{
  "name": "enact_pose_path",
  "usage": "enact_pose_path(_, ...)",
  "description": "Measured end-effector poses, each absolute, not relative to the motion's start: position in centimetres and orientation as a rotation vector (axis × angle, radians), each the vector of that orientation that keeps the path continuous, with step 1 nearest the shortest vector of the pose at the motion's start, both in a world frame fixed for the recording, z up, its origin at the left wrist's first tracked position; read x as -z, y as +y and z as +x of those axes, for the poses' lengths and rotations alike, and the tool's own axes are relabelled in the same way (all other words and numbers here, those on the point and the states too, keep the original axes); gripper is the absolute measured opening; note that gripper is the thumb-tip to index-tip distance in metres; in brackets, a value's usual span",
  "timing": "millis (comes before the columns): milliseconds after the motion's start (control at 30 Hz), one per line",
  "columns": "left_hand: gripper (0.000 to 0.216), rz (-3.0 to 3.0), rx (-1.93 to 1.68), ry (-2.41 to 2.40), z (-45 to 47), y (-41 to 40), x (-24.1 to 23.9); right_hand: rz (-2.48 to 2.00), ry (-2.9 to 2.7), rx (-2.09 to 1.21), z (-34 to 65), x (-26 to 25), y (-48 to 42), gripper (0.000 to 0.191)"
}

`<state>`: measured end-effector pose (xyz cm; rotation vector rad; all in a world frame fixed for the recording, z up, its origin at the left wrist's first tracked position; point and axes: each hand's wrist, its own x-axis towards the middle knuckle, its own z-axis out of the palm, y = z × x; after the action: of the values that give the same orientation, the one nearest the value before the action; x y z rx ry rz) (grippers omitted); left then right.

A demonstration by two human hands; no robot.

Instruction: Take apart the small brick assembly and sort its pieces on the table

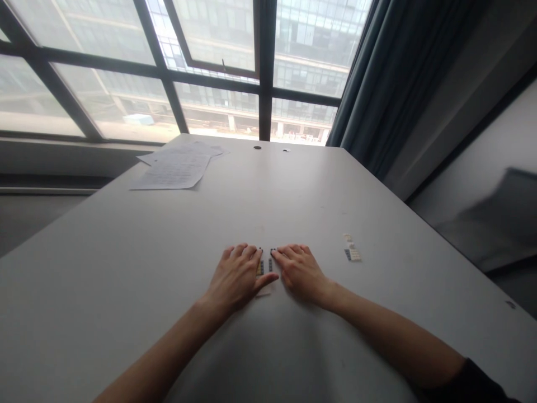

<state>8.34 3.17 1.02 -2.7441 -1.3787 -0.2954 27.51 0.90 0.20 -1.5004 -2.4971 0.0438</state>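
Palm down on the table, my left hand (237,274) partly covers a group of small studded toy bricks. Yellow bricks (258,268) and dark grey bricks (262,267) show beside its index finger, and its thumb stretches out to the right below them. My right hand (301,272) rests opposite, fingers bent and spread low over the surface. Its index fingertip is at a small black brick (273,251). Between the hands stands a narrow grey strip of bricks (271,265). A thin pale piece (263,294) lies below my left thumb. What is under the palms is hidden.
To the right on the white table (293,190) lie cream and grey bricks (353,254) with a few small cream pieces (348,238) above them. Printed papers (176,168) overlap at the far left. A small dark object (510,304) lies near the right edge.
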Motion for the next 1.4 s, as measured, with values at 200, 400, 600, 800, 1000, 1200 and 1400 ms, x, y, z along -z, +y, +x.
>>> enact_pose_path(200,0.070,-2.748,0.298,-1.329,11.2,3.6,-1.3,-1.575,-2.377,0.026,33.2,1.0,0.0,0.042)
enact_pose_path(400,0.077,-2.777,0.315,-1.229,16.1,3.9,-1.1,-1.632,-2.299,0.146,39.3,1.7,-1.2,0.040)
enact_pose_path(600,0.081,-2.861,0.372,-1.176,21.3,4.1,0.0,-1.587,-2.273,0.179,41.1,2.3,-1.8,0.037)
enact_pose_path(800,0.077,-2.889,0.430,-1.169,23.9,3.6,0.8,-1.616,-2.245,0.205,41.7,2.7,-2.1,0.036)
enact_pose_path(1000,0.078,-2.889,0.445,-1.171,24.4,2.4,1.4,-1.652,-2.219,0.257,42.2,3.2,-1.7,0.038)
enact_pose_path(1200,0.077,-2.877,0.472,-1.210,24.9,2.0,1.7,-1.646,-2.218,0.278,42.3,3.3,-1.6,0.035)
enact_pose_path(1400,0.073,-2.864,0.575,-1.202,23.9,1.4,0.1,-1.613,-2.165,0.306,42.0,3.0,-1.7,0.037)
